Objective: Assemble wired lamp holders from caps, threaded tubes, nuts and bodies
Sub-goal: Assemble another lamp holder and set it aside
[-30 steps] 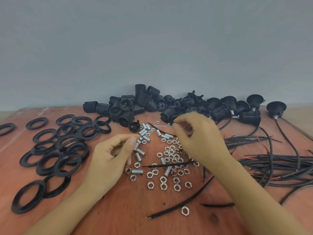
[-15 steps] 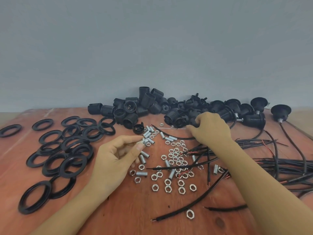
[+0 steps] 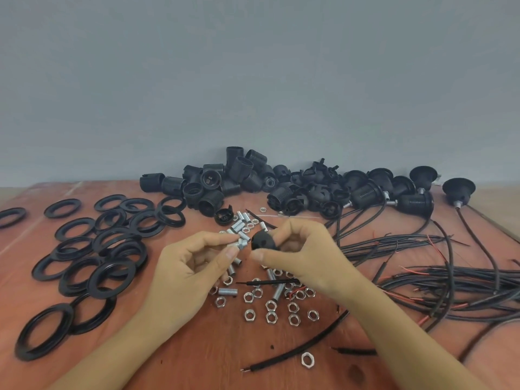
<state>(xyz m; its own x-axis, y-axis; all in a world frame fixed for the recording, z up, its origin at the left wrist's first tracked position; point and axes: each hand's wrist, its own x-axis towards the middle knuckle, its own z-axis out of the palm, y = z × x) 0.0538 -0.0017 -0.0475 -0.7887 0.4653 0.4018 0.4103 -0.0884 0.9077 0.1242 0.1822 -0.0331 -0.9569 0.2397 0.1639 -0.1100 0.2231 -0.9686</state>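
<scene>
My left hand (image 3: 188, 266) pinches a short silver threaded tube (image 3: 241, 244) between thumb and forefinger. My right hand (image 3: 304, 254) holds a black dome-shaped cap (image 3: 263, 241) in its fingertips, right beside the tube's end. Both hands hover over the middle of the wooden table (image 3: 219, 350). Under them lie several silver hex nuts (image 3: 271, 318) and more threaded tubes (image 3: 239, 222). A heap of black lamp-holder bodies (image 3: 213, 187) and caps (image 3: 318, 190) lines the back edge.
Several black rings (image 3: 109, 277) are spread over the left of the table. Black wires (image 3: 439, 280) with red cores fan out on the right, some joined to finished holders (image 3: 416, 202). A loose wire (image 3: 295, 350) and a single nut (image 3: 307, 359) lie near the front.
My right hand came back from the pile at the rear holding a black cap and brought it beside the tube. My left hand stayed in place with the tube.
</scene>
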